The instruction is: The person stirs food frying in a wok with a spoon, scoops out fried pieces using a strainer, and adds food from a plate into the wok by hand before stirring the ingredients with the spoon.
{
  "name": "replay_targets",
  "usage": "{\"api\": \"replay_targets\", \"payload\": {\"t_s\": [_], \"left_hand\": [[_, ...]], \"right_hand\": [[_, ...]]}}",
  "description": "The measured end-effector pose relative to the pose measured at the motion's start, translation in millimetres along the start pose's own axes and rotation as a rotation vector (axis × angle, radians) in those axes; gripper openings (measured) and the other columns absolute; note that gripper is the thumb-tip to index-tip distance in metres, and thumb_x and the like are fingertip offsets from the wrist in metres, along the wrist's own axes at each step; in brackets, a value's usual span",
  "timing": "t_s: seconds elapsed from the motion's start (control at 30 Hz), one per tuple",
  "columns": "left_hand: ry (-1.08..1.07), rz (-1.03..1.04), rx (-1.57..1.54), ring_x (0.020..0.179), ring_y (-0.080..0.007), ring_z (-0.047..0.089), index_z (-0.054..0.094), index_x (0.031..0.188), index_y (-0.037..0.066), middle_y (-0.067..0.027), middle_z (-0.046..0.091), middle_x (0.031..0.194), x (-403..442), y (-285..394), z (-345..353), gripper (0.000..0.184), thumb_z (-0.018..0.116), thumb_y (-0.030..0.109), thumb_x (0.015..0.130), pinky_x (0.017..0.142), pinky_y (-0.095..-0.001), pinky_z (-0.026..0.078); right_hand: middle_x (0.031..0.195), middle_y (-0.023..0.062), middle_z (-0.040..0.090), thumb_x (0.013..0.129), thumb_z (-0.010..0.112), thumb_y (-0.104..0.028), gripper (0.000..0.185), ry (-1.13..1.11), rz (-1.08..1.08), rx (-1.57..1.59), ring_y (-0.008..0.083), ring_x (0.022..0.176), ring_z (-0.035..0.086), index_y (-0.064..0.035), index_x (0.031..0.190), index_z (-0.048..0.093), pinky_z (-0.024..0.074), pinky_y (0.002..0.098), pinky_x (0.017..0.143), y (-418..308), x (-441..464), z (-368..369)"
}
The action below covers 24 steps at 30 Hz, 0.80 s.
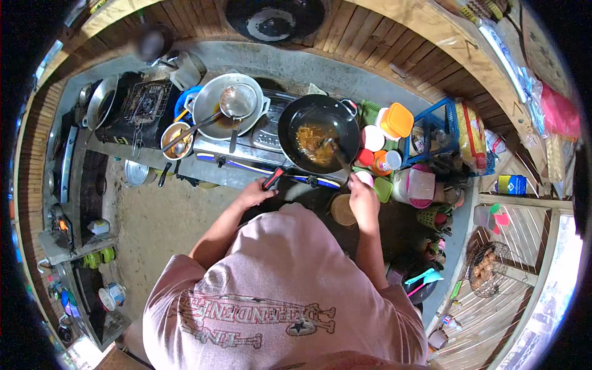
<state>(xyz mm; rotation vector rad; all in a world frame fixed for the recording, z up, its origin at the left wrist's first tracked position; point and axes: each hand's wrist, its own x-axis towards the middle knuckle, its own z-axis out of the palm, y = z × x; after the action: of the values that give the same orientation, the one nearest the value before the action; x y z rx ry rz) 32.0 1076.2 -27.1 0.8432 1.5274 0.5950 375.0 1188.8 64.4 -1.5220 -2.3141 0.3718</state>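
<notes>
the brown strands of food [308, 137] sit in shiny liquid inside the black wok [299, 116], which rests on the stove [266, 132]. the left hand [256, 193] is closed around the red-and-black handle [273, 178], at the wok's near side; the right hand [364, 200] grips a slim utensil [340, 154] that reaches over the rim into the food. a hard push with it could slop liquid over the near edge, towards both wrists, since the forearms are bare. if the left grip slackens, the round-bottomed wok could rock or swivel on its support. whether a flame burns underneath is hidden, so how hot things are is hard to tell.

just right of the wok stand a white lid [372, 138], a red lid [365, 157] and an orange-topped jar [392, 160]; a wide sweep of the right elbow or a swing of the wok could knock them or warm the plastic. to the left, a strainer [238, 102] lies across the big metal pot [209, 91], its long handle jutting over a small pan [169, 137], easy to catch and tip.
</notes>
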Motion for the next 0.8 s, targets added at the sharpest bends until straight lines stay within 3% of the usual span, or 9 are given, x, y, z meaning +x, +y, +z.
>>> {"api": "replay_targets", "payload": {"t_s": [0.2, 0.4, 0.47, 0.5, 0.53, 0.6, 0.7, 0.8], "left_hand": [[-0.109, 0.065, -0.066, 0.049, -0.007, 0.046, 0.057, 0.109, 0.008, 0.0038, 0.05, 0.065, 11, -16, -13, 0.04, 0.078, 0.03, 0.083, 0.041, -0.0247, 0.036], [-0.164, 0.07, -0.053, 0.048, -0.0076, 0.046, 0.056, 0.109, 0.008, 0.0036, 0.05, 0.065, 16, -14, -30, 0.04, 0.077, 0.031, 0.085, 0.041, -0.0249, 0.036], [-0.176, 0.047, 0.002, 0.048, -0.0077, 0.046, 0.056, 0.109, 0.008, 0.0039, 0.05, 0.065, 16, -11, -36, 0.038, 0.075, 0.032, 0.086, 0.041, -0.0251, 0.036], [-0.191, 0.053, 0.009, 0.048, -0.0077, 0.046, 0.056, 0.109, 0.008, 0.0039, 0.05, 0.065, 17, -12, -38, 0.038, 0.075, 0.032, 0.086, 0.041, -0.0251, 0.036], [-0.201, 0.055, 0.03, 0.049, -0.0079, 0.046, 0.056, 0.109, 0.008, 0.0037, 0.05, 0.066, 18, -13, -39, 0.037, 0.074, 0.032, 0.087, 0.042, -0.0257, 0.037], [-0.221, 0.066, 0.059, 0.05, -0.0081, 0.047, 0.056, 0.108, 0.008, 0.0035, 0.051, 0.066, 23, -17, -42, 0.036, 0.074, 0.032, 0.088, 0.043, -0.0264, 0.038], [-0.189, 0.318, 0.158, 0.062, -0.0091, 0.051, 0.055, 0.105, 0.008, 0.0011, 0.056, 0.072, 43, -44, -40, 0.032, 0.072, 0.029, 0.089, 0.055, -0.0287, 0.044], [-0.265, 0.214, 0.059, 0.067, -0.0099, 0.053, 0.058, 0.103, 0.008, 0.0006, 0.057, 0.077, 33, -27, -46, 0.028, 0.072, 0.027, 0.089, 0.06, -0.0296, 0.046]], "right_hand": [[0.087, 0.0211, 0.069, 0.096, 0.054, -0.014, 0.03, -0.056, -0.029, 0.003, 0.0391, 0.08, 0.067, -0.0095, 0.123, 0.065, 0.0523, 0.0504, 0.068, -48, 11, 19], [0.096, 0.0191, 0.07, 0.093, 0.06, -0.019, 0.031, 0.049, 0.024, 0.053, 0.0382, 0.085, 0.067, -0.0182, 0.123, 0.067, 0.053, 0.0495, 0.071, -38, -24, 5], [0.095, 0.0191, 0.07, 0.094, 0.058, -0.02, 0.031, -0.042, 0.228, -0.092, 0.038, 0.086, 0.067, -0.0168, 0.124, 0.066, 0.0532, 0.0493, 0.071, -51, -15, 8], [0.095, 0.0196, 0.07, 0.097, 0.055, -0.02, 0.03, -0.011, 0.232, -0.046, 0.0385, 0.085, 0.067, -0.015, 0.125, 0.065, 0.0531, 0.0493, 0.071, -55, -9, 20], [0.094, 0.0202, 0.07, 0.098, 0.052, -0.019, 0.03, 0.086, 0.159, -0.016, 0.039, 0.083, 0.067, -0.0134, 0.125, 0.065, 0.0527, 0.0494, 0.071, -58, -3, 34], [0.092, 0.0198, 0.07, 0.098, 0.052, -0.019, 0.03, 0.054, 0.192, 0.006, 0.0394, 0.083, 0.067, -0.0128, 0.124, 0.065, 0.0529, 0.0491, 0.071, -63, 2, 56], [0.09, 0.0197, 0.07, 0.098, 0.054, -0.019, 0.028, 0.048, 0.184, 0.048, 0.0383, 0.082, 0.067, -0.0119, 0.122, 0.067, 0.0523, 0.0485, 0.072, -90, -4, 43], [0.09, 0.0201, 0.07, 0.096, 0.057, -0.018, 0.028, 0.14, 0.054, 0.082, 0.0384, 0.081, 0.067, -0.0101, 0.12, 0.068, 0.0507, 0.0488, 0.07, -75, -25, 45]]}}
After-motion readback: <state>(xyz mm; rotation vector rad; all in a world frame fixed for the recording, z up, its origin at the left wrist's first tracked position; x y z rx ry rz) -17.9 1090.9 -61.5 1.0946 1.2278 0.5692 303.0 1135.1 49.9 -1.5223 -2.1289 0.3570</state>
